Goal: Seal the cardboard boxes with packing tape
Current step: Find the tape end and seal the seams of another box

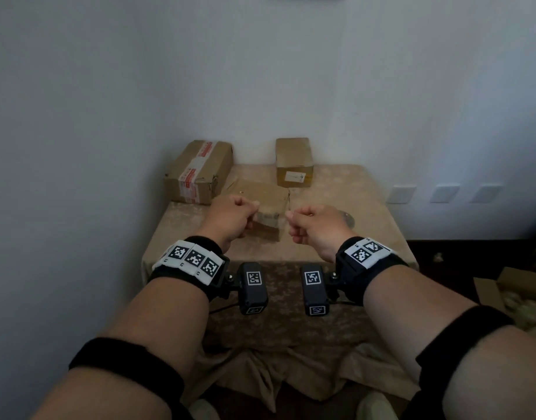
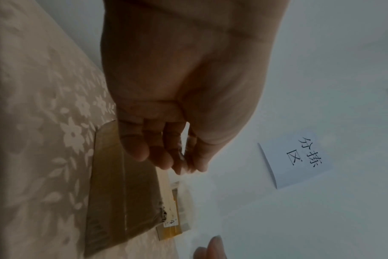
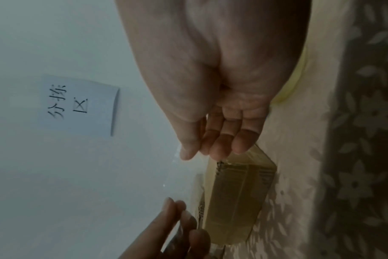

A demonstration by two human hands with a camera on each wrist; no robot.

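Observation:
A small flat cardboard box (image 1: 260,194) lies mid-table, also seen in the wrist views (image 2: 122,192) (image 3: 237,201). Just above its near end, my left hand (image 1: 256,206) and right hand (image 1: 289,215) face each other a short gap apart. Each pinches one end of a clear tape strip (image 1: 271,216) between thumb and forefinger. The strip shows only as faint glints. From the left wrist, the left hand (image 2: 188,166) has its fingers curled together. The right hand (image 3: 193,154) pinches likewise. A tape roll (image 1: 348,220) (image 3: 297,77) lies behind the right hand.
A larger box with red-and-white tape (image 1: 200,171) sits at the back left. A small labelled box (image 1: 294,162) stands at the back centre. The table (image 1: 366,237) has a floral cloth and fills a wall corner. A paper note (image 2: 299,157) hangs on the wall. An open carton (image 1: 515,289) sits on the floor, right.

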